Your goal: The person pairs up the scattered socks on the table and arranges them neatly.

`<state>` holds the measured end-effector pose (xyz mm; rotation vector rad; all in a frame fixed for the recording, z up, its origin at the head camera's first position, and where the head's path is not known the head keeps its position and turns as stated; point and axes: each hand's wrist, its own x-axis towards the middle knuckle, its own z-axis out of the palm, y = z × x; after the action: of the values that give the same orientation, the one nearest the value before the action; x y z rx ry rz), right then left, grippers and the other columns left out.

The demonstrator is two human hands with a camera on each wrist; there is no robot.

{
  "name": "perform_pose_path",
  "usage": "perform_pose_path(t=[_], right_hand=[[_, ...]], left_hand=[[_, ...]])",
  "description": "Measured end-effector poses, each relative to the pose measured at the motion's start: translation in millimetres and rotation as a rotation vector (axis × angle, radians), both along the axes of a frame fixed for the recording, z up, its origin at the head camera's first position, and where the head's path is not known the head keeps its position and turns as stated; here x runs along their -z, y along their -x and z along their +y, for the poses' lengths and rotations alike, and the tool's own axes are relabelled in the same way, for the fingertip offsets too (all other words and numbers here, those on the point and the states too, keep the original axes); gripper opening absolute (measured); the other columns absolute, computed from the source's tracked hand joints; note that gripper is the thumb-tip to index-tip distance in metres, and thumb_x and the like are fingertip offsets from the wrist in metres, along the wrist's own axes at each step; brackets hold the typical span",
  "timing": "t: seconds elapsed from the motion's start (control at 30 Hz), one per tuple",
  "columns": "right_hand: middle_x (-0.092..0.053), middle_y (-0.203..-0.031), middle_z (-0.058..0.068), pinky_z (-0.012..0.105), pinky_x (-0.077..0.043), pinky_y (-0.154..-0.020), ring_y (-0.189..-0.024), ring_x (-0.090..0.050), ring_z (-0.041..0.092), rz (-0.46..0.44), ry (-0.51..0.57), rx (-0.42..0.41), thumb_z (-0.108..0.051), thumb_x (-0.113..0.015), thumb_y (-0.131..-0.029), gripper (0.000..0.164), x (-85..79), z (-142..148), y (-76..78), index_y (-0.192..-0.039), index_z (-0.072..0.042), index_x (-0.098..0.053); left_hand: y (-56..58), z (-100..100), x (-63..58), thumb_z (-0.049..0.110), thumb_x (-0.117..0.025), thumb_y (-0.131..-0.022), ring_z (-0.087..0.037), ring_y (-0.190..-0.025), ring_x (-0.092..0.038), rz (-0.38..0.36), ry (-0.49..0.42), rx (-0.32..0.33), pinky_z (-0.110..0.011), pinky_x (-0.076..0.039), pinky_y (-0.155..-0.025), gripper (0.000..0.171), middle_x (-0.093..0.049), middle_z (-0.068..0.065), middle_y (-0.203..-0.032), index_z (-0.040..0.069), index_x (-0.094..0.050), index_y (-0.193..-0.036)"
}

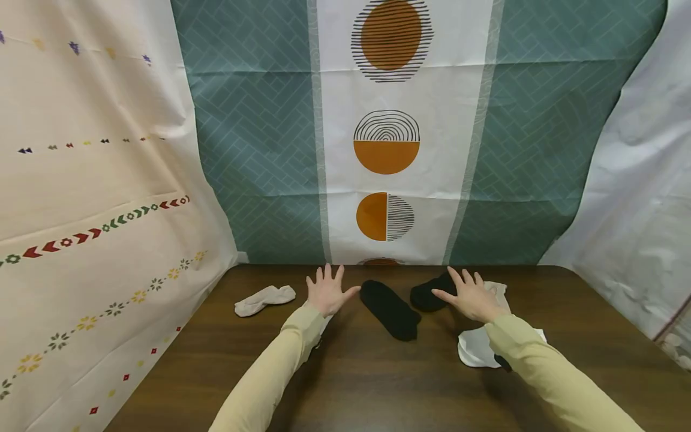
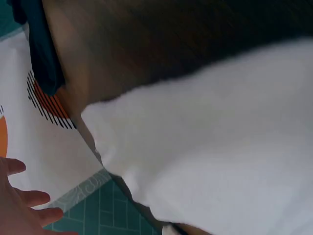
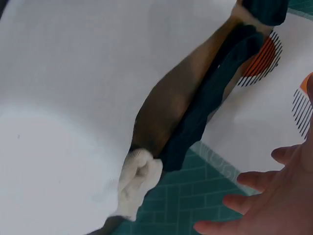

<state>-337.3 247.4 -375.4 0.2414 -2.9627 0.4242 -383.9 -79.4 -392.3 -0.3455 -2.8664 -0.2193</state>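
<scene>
Both hands hover over a dark table with fingers spread and hold nothing. My left hand [image 1: 326, 292] is between a beige sock [image 1: 264, 300] on the left and a long black sock [image 1: 391, 310]. A pale cloth piece shows partly from under the left forearm. Nearest my right hand [image 1: 473, 297] are a second black sock [image 1: 430, 294] and a cream sock [image 1: 499, 291], partly hidden behind it. A white sock [image 1: 476, 348] lies under the right forearm. White fabric [image 2: 205, 142] fills much of the left wrist view; the right wrist view shows a bunched beige sock [image 3: 139, 181].
The brown wooden table [image 1: 345, 384] ends at a hanging curtain [image 1: 259, 150] with green panels and orange circles. White patterned cloth [image 1: 81, 210] hangs along the left side, and plain white cloth [image 1: 642, 210] on the right. A small dark piece [image 1: 502, 362] lies by the white sock.
</scene>
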Motion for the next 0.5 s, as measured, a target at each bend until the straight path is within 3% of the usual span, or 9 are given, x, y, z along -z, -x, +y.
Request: perform_pose_path(t=[0.2, 0.33, 0.5], right_hand=[[-0.031, -0.128, 0.036, 0.064, -0.026, -0.083, -0.111, -0.03, 0.055, 0.042, 0.015, 0.01, -0.067, -0.034, -0.084, 0.088, -0.8, -12.9, -5.1, -0.14, 0.0, -0.023], [-0.034, -0.124, 0.038, 0.06, -0.029, -0.085, -0.107, -0.034, 0.055, 0.041, 0.062, 0.004, -0.063, -0.036, -0.086, 0.086, -1.0, -20.7, -7.8, -0.137, 0.005, -0.025], [-0.032, -0.125, 0.039, 0.058, -0.029, -0.087, -0.11, -0.034, 0.052, -0.023, 0.223, -0.027, -0.058, -0.038, -0.088, 0.083, -2.8, -33.6, -11.2, -0.135, 0.01, -0.024]], left_hand=[[2.6, 8.8, 6.0, 0.051, -0.044, -0.089, -0.035, -0.107, -0.042, 0.035, 0.0, 0.08, -0.049, -0.038, -0.08, 0.059, -0.045, -0.018, -0.116, 0.007, -0.042, -0.128], [4.9, 15.3, 7.5, 0.045, -0.047, -0.091, -0.031, -0.097, -0.048, 0.068, 0.026, 0.119, -0.042, -0.044, -0.072, 0.049, -0.048, -0.014, -0.104, 0.005, -0.046, -0.12], [6.7, 23.1, 5.6, 0.036, -0.053, -0.09, -0.028, -0.088, -0.054, 0.062, -0.039, 0.146, -0.039, -0.046, -0.067, 0.039, -0.053, -0.012, -0.095, 0.002, -0.052, -0.107]])
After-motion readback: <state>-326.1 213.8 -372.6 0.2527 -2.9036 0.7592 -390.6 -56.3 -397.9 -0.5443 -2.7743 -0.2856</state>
